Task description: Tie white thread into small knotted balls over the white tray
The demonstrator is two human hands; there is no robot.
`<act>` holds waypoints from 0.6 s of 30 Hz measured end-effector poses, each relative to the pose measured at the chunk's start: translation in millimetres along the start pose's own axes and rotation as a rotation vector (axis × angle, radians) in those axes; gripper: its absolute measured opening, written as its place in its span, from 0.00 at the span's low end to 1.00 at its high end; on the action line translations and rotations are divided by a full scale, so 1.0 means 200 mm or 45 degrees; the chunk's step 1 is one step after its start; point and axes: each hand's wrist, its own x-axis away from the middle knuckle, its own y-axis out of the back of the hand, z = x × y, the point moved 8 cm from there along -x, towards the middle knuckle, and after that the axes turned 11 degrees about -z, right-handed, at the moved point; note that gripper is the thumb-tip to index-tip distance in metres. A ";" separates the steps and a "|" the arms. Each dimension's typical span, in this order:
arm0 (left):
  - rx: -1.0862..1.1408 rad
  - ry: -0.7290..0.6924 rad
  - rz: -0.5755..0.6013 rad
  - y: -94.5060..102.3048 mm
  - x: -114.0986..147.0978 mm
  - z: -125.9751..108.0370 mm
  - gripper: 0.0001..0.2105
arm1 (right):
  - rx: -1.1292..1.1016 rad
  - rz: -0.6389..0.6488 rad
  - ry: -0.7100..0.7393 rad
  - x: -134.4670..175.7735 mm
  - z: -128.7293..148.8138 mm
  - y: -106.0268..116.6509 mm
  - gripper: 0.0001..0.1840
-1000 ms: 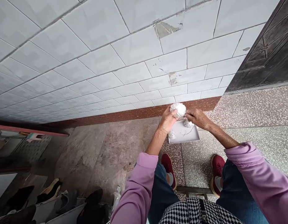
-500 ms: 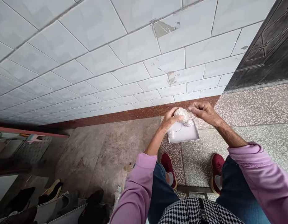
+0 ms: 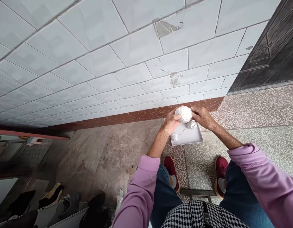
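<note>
A ball of white yarn (image 3: 183,114) is held up over a shallow white box lid (image 3: 187,138) on the floor. My left hand (image 3: 170,122) wraps round the ball from the left, thumb across its front. At the ball's right edge, the fingers of my right hand (image 3: 202,117) are pinched together on what looks like the yarn's strand, too thin to see clearly. A second, shinier white ball (image 3: 191,124) lies in the lid's far right corner, just under my hands. A small white ball (image 3: 175,136) sits at the lid's left side, and a thin strand curves over the lid.
A white tiled wall (image 3: 132,76) with a brown base rises just beyond the lid. My red shoes (image 3: 170,169) stand on the speckled floor on the near side. Shoes and boxes (image 3: 51,196) crowd the lower left. A dark door (image 3: 272,47) is at upper right.
My right hand has moved left and slightly down, from a little apart to against the ball. The ball has turned slightly in my left hand.
</note>
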 end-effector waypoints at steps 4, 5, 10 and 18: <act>0.089 -0.091 -0.213 0.10 -0.04 -0.02 0.26 | 0.176 0.113 0.027 0.03 0.02 -0.09 0.16; 0.110 -0.125 -0.264 0.12 -0.05 -0.02 0.26 | 0.194 0.160 0.028 0.05 0.03 -0.12 0.16; 0.019 -0.236 -0.434 0.21 -0.07 -0.02 0.29 | 0.017 0.400 0.020 0.13 0.14 -0.21 0.16; -0.571 -0.440 -0.389 0.19 -0.07 -0.02 0.31 | -0.248 0.132 -0.004 0.06 0.19 0.02 0.25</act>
